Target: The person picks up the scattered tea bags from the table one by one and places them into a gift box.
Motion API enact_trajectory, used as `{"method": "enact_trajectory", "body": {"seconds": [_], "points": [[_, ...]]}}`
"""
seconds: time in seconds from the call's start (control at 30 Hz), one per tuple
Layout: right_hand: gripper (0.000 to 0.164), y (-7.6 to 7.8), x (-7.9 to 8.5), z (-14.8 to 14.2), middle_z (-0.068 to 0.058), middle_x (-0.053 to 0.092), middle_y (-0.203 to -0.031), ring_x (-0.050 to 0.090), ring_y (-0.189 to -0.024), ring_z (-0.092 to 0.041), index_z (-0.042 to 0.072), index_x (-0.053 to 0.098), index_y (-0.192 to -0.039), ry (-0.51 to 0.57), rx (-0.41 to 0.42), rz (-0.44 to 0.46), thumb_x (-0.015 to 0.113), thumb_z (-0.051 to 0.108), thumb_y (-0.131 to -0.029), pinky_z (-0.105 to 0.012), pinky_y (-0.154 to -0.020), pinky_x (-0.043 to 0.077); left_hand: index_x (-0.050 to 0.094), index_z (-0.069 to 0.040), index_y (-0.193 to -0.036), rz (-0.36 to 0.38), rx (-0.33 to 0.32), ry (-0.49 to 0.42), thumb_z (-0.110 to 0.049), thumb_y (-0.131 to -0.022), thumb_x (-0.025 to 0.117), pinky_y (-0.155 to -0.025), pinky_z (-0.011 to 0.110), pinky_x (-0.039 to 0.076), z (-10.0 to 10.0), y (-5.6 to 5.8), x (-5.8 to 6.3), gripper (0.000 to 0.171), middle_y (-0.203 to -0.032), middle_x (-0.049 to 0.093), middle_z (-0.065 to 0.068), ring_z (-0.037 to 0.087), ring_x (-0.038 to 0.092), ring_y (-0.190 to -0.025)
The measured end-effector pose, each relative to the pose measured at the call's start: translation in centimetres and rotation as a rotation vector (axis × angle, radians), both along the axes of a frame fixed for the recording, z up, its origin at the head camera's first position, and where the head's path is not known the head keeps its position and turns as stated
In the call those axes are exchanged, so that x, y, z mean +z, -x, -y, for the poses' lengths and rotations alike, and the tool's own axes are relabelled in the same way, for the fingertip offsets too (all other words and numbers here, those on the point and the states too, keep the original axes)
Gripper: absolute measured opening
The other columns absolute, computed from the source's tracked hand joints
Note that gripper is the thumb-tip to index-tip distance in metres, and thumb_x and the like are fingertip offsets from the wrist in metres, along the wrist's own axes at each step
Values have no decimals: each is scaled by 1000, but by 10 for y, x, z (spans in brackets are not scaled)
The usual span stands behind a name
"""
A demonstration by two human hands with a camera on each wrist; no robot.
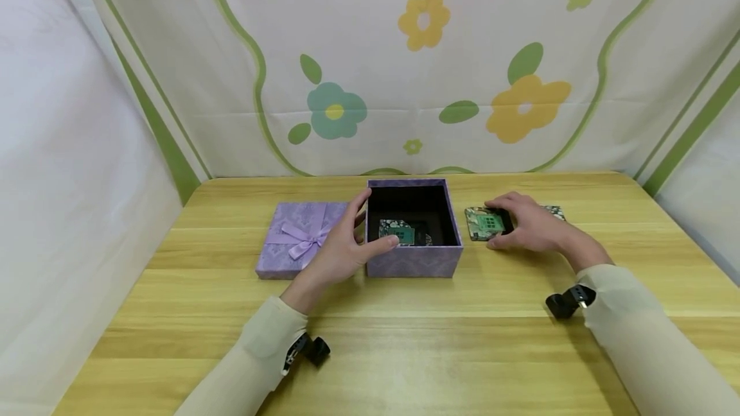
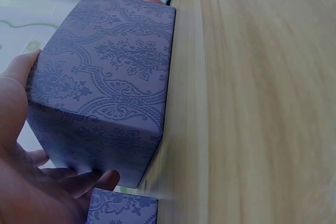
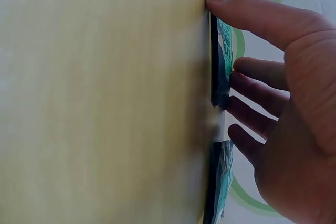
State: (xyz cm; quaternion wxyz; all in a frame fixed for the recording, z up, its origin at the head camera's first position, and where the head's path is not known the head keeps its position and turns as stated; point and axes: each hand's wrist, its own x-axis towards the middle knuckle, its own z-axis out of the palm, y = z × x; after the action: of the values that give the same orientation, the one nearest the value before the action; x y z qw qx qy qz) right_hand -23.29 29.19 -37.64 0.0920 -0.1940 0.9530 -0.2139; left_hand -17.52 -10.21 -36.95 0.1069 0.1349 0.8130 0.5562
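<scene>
A purple patterned gift box [image 1: 413, 262] stands uncovered on the table, its inside black. A flat green and black patterned card [image 1: 399, 231] lies in it. At the box's left side, my left hand [image 1: 341, 242] holds it, the thumb over the front rim and the fingers along the left wall; the left wrist view shows this grip on the box [image 2: 115, 66]. To the right of the box, my right hand [image 1: 528, 223] reaches over a similar green card [image 1: 481, 222] on the table, its thumb at the near edge [image 3: 221, 40] and the other fingers spread above it.
The purple lid [image 1: 283, 230] with its ribbon bow lies left of the box. Another patterned card [image 1: 554, 211] shows partly behind the right hand. A flowered white curtain [image 1: 376, 50] hangs along the table's [image 1: 405, 352] back edge.
</scene>
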Motion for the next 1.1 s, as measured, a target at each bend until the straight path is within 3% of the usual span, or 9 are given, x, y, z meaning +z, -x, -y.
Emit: {"method": "enact_trajectory", "body": {"seconds": [0.67, 1.1], "points": [[85, 11, 0, 1, -27, 43, -154, 42, -141, -50, 1, 52, -155, -25, 30, -11, 85, 44, -89, -73, -113, 39, 11, -43, -170, -11, 11, -1, -50, -94, 79, -127, 60, 34, 3, 0, 2, 103, -179, 10, -8, 34, 24, -165], [77, 17, -3, 4, -20, 53, -141, 53, -127, -39, 6, 62, -147, -16, 57, -48, 87, 46, -86, -61, -105, 47, 11, -43, -170, -12, 25, 0, -48, -94, 79, -127, 61, 34, 5, -2, 1, 102, -179, 10, -8, 35, 24, -164]]}}
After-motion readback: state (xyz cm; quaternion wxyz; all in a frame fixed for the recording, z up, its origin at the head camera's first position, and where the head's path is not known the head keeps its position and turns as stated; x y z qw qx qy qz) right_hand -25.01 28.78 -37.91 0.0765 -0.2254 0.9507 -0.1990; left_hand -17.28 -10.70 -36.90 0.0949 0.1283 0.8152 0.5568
